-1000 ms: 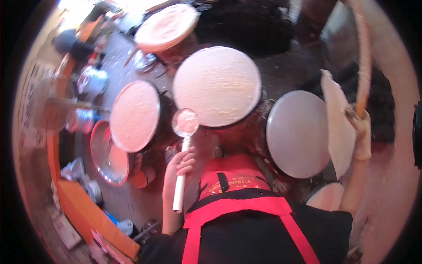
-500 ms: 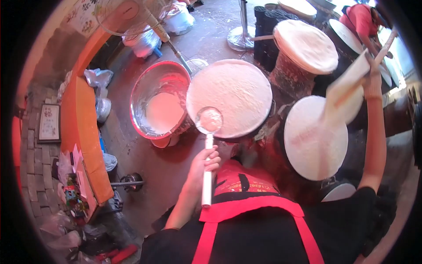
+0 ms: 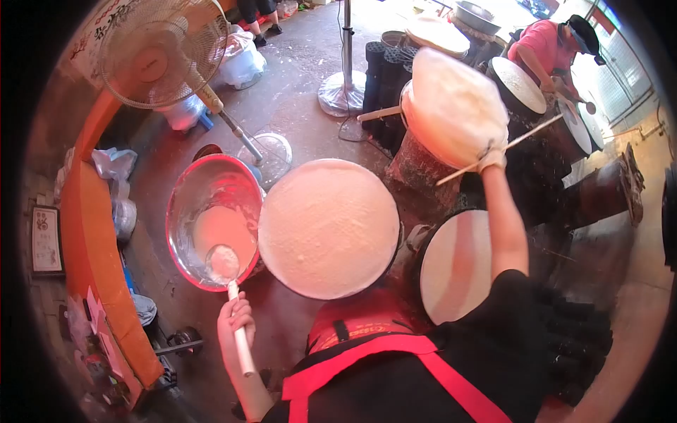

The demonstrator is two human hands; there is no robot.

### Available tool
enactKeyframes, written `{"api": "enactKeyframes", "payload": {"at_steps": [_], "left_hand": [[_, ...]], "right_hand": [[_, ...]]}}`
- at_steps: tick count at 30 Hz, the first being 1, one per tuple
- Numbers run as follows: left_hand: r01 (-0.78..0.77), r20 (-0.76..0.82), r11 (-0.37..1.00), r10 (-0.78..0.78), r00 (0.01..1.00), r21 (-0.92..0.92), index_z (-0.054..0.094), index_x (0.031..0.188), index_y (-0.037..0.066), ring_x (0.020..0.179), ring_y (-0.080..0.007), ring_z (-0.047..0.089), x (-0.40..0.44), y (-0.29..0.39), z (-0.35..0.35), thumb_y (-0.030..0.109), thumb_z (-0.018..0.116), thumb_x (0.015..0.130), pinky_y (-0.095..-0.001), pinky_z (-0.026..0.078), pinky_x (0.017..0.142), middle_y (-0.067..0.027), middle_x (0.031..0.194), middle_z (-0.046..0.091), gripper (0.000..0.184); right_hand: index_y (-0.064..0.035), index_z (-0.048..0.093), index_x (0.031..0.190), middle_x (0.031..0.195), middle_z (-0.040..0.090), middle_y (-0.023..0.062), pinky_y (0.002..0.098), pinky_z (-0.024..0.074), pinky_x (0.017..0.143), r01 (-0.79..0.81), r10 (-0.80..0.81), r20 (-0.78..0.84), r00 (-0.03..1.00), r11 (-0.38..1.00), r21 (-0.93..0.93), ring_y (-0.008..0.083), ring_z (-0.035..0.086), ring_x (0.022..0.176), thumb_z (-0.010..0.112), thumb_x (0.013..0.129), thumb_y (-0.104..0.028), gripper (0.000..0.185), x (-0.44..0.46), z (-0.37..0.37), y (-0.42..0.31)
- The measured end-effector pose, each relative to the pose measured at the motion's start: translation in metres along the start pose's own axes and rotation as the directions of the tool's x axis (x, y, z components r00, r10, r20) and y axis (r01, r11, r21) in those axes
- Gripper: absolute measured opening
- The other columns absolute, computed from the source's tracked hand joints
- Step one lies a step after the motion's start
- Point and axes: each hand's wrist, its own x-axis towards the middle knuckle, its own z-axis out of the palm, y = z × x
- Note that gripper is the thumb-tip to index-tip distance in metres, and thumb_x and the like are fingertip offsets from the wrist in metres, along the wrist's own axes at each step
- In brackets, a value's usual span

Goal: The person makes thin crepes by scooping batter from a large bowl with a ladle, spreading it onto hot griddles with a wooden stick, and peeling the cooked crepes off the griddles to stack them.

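Observation:
My left hand [image 3: 236, 319] is closed round the white handle of a ladle [image 3: 224, 262]. Its bowl, with pale batter in it, hangs over the red-rimmed basin [image 3: 173, 236] of batter. Right of the basin, a round griddle [image 3: 400, 247] is covered by a pale pancake layer [image 3: 328, 225]. My right hand [image 3: 492, 159] reaches forward, closed round a thin wooden stick [image 3: 530, 135] at the near edge of the far griddle. A large thin pancake [image 3: 458, 106] there looks blurred and partly raised; whether my fingers also pinch its edge I cannot tell. Beneath my right arm lies another pale round griddle [image 3: 444, 264].
A standing fan [image 3: 159, 63] and an orange counter [image 3: 106, 282] are on the left. Behind stand a metal pole [image 3: 348, 56] and black cylinders [image 3: 375, 77]. Another person [image 3: 546, 53] in red works at griddles [image 3: 518, 84] at the far right.
My left hand has moved the ladle from over the middle griddle to over the basin. My right hand has gone from the right side to the far griddle, where the pancake is now raised.

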Motion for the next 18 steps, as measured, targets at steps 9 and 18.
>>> {"api": "enactKeyframes", "payload": {"at_steps": [9,18], "left_hand": [[-0.015,-0.044,0.984,0.007,0.999,-0.179,0.039,0.12,-0.014,0.05,-0.0089,0.04,-0.011,-0.02,0.027,0.005,0.039,0.098,-0.0208,0.039,0.039,-0.0061,0.077,0.041,0.029],[0.056,0.065,0.99,-0.048,0.997,-0.133,0.04,0.121,-0.011,0.048,-0.0082,0.04,0.011,0.08,-0.005,0.006,0.037,0.099,-0.0208,0.04,0.04,-0.0032,0.072,0.041,0.028]], "right_hand": [[0.0055,0.066,0.105,0.093,0.067,0.0109,0.0362,0.0499,0.07,0.009,-0.007,-0.236,0.972,1.0,0.008,0.0225,0.06,0.073,0.075,0.08,-0.007,0.03,-0.019,-0.012,0.045],[-0.01,0.06,0.1,0.06,0.046,-0.003,0.0266,0.0345,0.038,0.142,-0.142,0.034,0.989,0.99,-0.015,0.01,0.039,0.041,0.059,0.096,-0.025,0.016,-0.182,-0.015,0.044]]}}
